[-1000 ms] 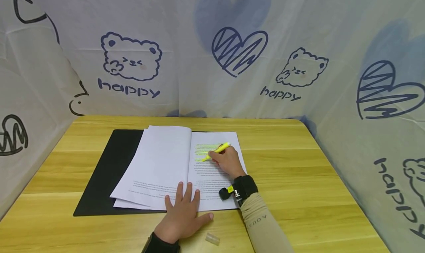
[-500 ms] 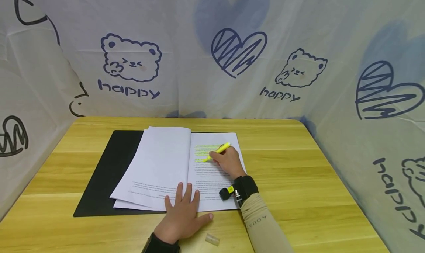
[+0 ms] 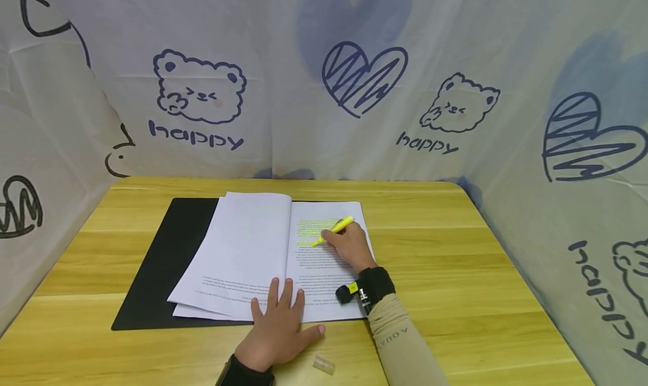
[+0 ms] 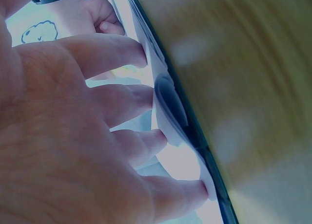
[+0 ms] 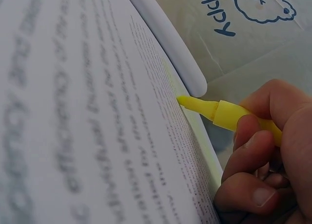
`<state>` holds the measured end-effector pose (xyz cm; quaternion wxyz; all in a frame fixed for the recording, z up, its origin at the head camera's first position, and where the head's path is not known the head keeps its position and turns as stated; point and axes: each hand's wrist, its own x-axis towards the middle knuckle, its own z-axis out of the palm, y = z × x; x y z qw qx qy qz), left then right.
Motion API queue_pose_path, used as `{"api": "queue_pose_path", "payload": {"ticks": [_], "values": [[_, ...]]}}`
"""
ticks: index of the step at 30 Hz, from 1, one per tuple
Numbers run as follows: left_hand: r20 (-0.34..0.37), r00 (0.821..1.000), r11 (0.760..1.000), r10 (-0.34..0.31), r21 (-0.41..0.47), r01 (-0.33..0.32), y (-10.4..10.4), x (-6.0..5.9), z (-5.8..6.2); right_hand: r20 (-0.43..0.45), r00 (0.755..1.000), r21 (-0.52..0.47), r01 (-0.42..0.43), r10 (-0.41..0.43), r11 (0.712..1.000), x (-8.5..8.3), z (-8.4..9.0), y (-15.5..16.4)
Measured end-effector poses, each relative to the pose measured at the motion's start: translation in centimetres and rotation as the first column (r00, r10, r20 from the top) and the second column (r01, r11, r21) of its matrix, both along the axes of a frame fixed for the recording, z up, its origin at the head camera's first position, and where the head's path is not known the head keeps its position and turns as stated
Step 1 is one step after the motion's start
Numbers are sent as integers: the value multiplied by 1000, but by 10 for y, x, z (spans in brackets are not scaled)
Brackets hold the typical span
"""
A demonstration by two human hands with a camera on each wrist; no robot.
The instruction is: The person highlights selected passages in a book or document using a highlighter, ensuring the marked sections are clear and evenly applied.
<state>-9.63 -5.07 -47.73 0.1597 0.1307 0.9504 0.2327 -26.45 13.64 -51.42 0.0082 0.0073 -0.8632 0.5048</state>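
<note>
The right hand [image 3: 348, 244] curls its fingers [image 5: 246, 148] tight around a yellow highlighter [image 3: 334, 230], its tip touching the printed page [image 3: 324, 273]. The left hand [image 3: 279, 330] lies flat, fingers [image 4: 112, 56] straight, pressing the page's near edge on the table [image 3: 455, 273].

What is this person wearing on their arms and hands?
Both hands are bare. The right arm has a beige sleeve with small printed lettering, and a black wrist strap carrying a little black device with a yellow mark. The left arm shows only a dark cuff at the wrist.
</note>
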Motion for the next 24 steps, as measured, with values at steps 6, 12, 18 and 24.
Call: {"api": "queue_pose_path", "payload": {"ticks": [6,12,18,24], "values": [[-2,1000,1000,4,6,-4,0,0,-1,16,1000,-4,11,-11,1000,-4,-4,4],[-11,1000,1000,8,7,-7,0,0,-3,61,998,-40,30,-28,999,-4,-2,6],[-4,1000,1000,-1,4,1,0,-1,-4,60,997,-38,52,-49,998,-5,-1,8],[-2,1000,1000,-7,-2,7,0,-1,-4,61,996,-12,65,-64,998,-4,0,12]]}}
